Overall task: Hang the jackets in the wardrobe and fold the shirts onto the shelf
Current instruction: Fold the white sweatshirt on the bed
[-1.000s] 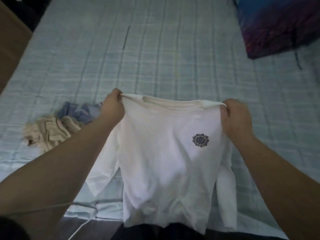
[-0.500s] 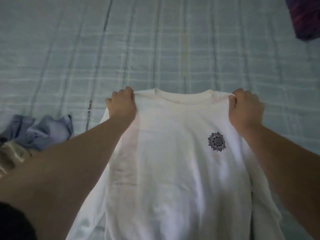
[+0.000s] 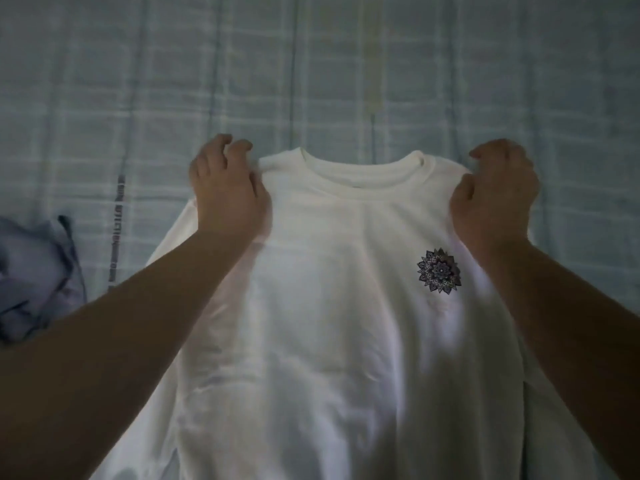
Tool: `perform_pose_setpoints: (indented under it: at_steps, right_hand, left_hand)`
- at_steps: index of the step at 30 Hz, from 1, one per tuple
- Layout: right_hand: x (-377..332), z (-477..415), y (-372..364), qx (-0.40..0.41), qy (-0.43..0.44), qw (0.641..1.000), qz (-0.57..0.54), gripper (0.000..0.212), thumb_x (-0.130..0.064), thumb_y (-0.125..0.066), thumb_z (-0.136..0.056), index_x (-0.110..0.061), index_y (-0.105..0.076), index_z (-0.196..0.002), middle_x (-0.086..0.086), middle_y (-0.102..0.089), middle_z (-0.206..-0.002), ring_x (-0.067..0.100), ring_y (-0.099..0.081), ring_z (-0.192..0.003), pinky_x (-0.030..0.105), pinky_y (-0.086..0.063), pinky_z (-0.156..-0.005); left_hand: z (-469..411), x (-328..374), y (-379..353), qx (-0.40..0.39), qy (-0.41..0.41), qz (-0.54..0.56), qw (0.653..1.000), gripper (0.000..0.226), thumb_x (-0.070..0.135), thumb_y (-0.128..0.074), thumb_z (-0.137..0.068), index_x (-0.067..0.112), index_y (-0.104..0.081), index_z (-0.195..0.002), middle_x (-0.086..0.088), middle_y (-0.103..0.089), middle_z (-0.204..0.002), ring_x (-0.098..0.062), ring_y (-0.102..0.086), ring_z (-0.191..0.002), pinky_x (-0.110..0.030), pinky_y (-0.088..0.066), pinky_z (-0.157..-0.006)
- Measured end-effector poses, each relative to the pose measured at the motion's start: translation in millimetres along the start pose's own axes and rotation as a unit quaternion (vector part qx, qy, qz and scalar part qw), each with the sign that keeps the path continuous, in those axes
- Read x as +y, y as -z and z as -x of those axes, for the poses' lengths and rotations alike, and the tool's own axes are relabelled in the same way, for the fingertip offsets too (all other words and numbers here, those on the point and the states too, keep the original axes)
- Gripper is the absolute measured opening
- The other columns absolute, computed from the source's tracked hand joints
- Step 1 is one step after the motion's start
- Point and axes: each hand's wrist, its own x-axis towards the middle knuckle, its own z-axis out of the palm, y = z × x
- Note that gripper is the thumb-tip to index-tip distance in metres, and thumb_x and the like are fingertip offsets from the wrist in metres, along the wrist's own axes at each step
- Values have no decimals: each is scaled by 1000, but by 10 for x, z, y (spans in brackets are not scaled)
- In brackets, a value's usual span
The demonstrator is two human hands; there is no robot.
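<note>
White shirt (image 3: 329,323) now lowered flat onto the checked bedspread (image 3: 138,81), ready for folding; left hand (image 3: 228,195) and right hand (image 3: 495,199) at its shoulders, fingers loosely curled (pinching or releasing: cannot tell).

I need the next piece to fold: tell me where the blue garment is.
Head view, far left edge: the blue garment lies crumpled on the checked bedspread, left of the white shirt.

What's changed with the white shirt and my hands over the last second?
The left hand and right hand carried the white crew-neck shirt with the dark flower emblem forward and laid it flat on the pale blue checked bedspread. Their grip has loosened at its shoulders; whether they still pinch cloth is unclear. The crumpled blue garment stayed put.
</note>
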Motion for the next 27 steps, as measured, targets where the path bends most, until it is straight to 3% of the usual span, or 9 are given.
perform_pose_setpoints:
  at_steps: [2, 4, 7, 9, 18, 27]
  right_hand:
    - [-130, 217, 102, 5, 55, 996, -63, 42, -15, -51, -84, -10, -54, -126, 14, -50, -139, 34, -44, -129, 47, -32, -111]
    - [-277, 493, 146, -62, 86, 993, -59, 47, -23, -46, -92, -11, -49, -137, 13, -43, -150, 31, -34, -142, 52, -26, -117]
    - [-375, 834, 51, -170, 93, 981, 20, 59, -42, -31, -99, -19, -30, -153, 9, -25, -162, 29, -18, -151, 55, -17, -120]
    - [-339, 913, -43, -208, 91, 971, 73, 64, -49, -26, -99, -23, -18, -157, 7, -15, -165, 30, -11, -152, 56, -13, -120]
    - [-297, 906, -238, -218, 67, 964, 134, 73, -59, -28, -96, -30, -3, -158, 7, -6, -166, 33, -3, -152, 58, -4, -120]
    - [-434, 1159, 26, -223, 65, 968, 94, 64, -47, -23, -101, -22, -10, -158, 9, -10, -166, 30, -8, -152, 55, -5, -122]
  left_hand:
    - [196, 164, 71, -36, -76, 10, 996, 51, 22, -47, -86, 8, -50, -135, -19, -44, -146, -39, -36, -138, -54, -24, -114]
    - [480, 398, 127, -102, -129, -4, 986, 54, 34, -40, -94, 12, -43, -144, -15, -37, -154, -38, -27, -146, -60, -20, -115]
    - [842, 634, 60, -210, -128, -52, 968, 65, 57, -27, -98, 26, -25, -155, -10, -19, -164, -36, -10, -151, -66, -11, -115]
    - [921, 637, -43, -240, -106, -85, 961, 71, 68, -21, -95, 34, -13, -157, -6, -5, -166, -35, 1, -152, -71, -5, -113]
    - [936, 628, -165, -242, -90, -140, 956, 74, 73, -14, -92, 38, -5, -157, -2, 4, -167, -33, 11, -152, -73, 0, -110]
    - [1210, 603, 17, -243, -90, -104, 960, 64, 58, -15, -99, 33, -4, -157, -7, -1, -167, -31, 4, -152, -69, -1, -114]
